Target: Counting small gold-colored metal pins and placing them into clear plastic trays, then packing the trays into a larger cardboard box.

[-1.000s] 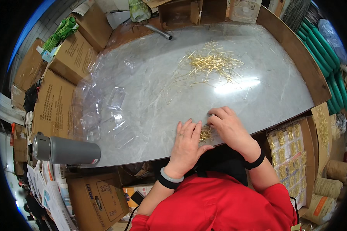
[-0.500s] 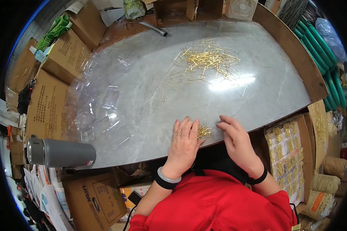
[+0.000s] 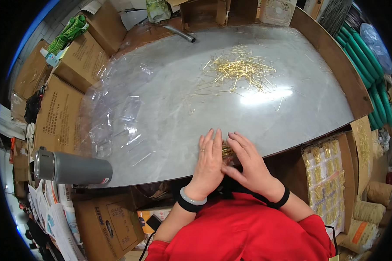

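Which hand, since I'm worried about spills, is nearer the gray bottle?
The left hand. It is at the table's near edge, to the right of the gray bottle; the right hand is farther right, beyond the left.

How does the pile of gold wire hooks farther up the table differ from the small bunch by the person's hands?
The far pile is larger and spreads loosely in many directions; the small bunch looks more compact. The far pile lies in the open, untouched; the small bunch sits between the left hand and right hand, which partly hide it. Both consist of thin, gold-coloured wire pieces.
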